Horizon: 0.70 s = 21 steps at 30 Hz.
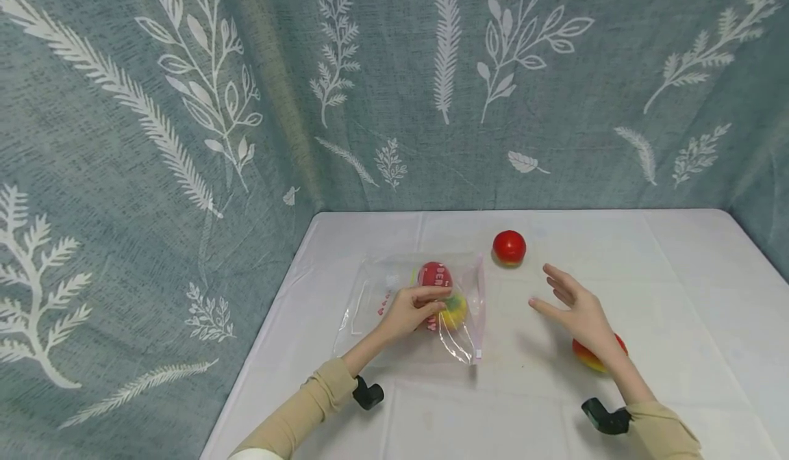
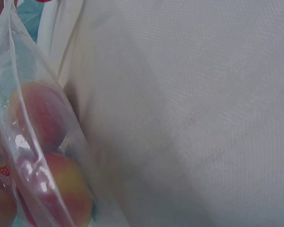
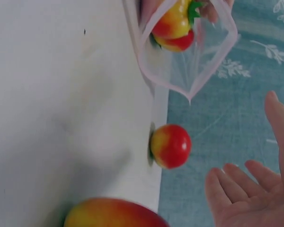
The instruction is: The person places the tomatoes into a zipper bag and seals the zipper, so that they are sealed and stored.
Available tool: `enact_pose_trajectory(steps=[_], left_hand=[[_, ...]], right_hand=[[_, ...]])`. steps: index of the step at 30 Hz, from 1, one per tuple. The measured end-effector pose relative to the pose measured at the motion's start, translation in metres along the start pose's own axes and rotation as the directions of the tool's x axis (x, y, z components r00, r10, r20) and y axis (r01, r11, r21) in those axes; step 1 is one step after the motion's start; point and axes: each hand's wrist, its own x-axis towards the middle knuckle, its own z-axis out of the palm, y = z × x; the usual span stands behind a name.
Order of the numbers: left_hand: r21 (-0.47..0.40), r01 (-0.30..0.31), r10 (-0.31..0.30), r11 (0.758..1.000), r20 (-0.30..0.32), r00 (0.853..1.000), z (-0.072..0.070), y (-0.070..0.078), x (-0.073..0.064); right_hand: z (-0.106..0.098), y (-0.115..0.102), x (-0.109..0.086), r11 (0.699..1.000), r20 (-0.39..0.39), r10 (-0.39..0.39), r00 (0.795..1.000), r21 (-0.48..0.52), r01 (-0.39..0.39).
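A clear zip bag with red print lies on the table, its pink-edged mouth gaping in the right wrist view. Inside are a red fruit and a yellow-and-red fruit with a green leafy top. My left hand pinches the bag film over them, thumb and fingers close together. My right hand hovers right of the bag, fingers spread and holding nothing. Under its wrist lies an oblong red-and-yellow fruit, partly hidden in the head view. Beyond the fingertips sits a round red fruit.
A white cloth covers the table. Blue-green curtains with white leaf patterns hang behind it and along the left side. Both wrists carry small black cameras below the sleeves' cuffs.
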Motion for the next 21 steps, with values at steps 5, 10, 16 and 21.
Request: enact_pose_trajectory(steps=[5, 10, 16, 21], left_hand=[[-0.006, -0.069, 0.069, 0.998, 0.008, 0.998, -0.001, -0.003, 0.0], [0.012, -0.152, 0.152, 0.988, 0.009, 0.988, -0.002, -0.005, 0.0], [0.016, -0.049, 0.048, 0.999, 0.004, 0.999, -0.001, -0.002, 0.001], [-0.002, -0.02, 0.02, 1.0, 0.012, 1.0, 0.0, -0.001, 0.001]], right_hand=[[-0.011, 0.0, -0.005, 0.999, -0.006, 0.013, 1.0, -0.04, -0.013], [-0.02, 0.005, -0.008, 0.998, -0.023, 0.018, 1.0, -0.068, -0.019], [-0.03, 0.009, -0.011, 0.995, -0.02, 0.037, 0.999, -0.096, -0.039], [-0.036, 0.014, -0.017, 0.993, -0.034, 0.052, 0.998, -0.108, -0.055]])
